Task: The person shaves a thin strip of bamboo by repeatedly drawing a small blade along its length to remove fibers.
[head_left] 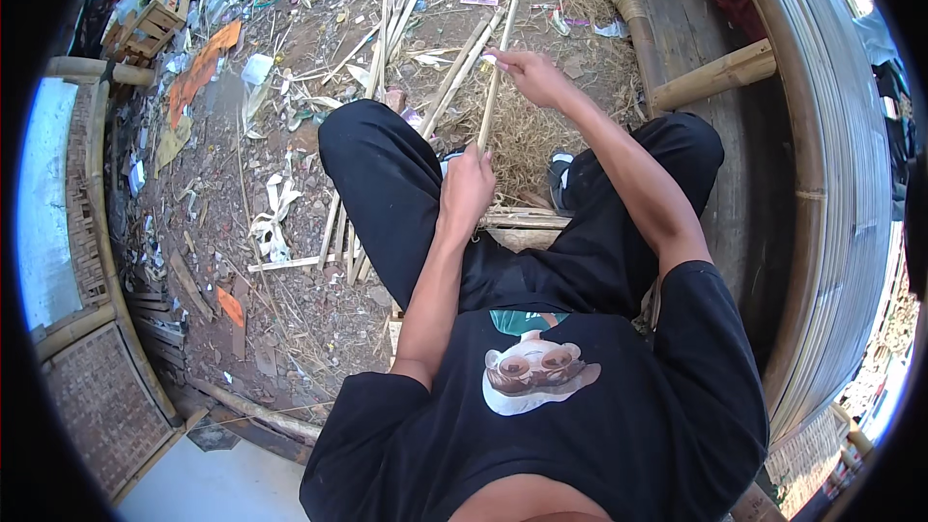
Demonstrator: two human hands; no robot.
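Note:
A long pale bamboo strip point(492, 108) slants up and away from between my knees. Around its near end, my left hand point(467, 191) is closed, the fist resting by my left thigh. Farther up, my right hand point(532, 77) reaches across from the right, its thumb and fingers pinched on the strip. A small whitish spot shows at those fingertips, too small to make out. Just left of the held strip, two more bamboo strips point(462, 72) lean past my left knee. Another bundle of strips point(389, 34) lies farther off on the ground.
Short strips point(335, 242) lie beside my left leg, near a crumpled white plastic scrap point(277, 217). Dry straw point(541, 150) and litter cover the dirt. A wooden crate point(155, 10) stands far left. Bamboo posts and a plank ledge point(735, 193) run along my right side.

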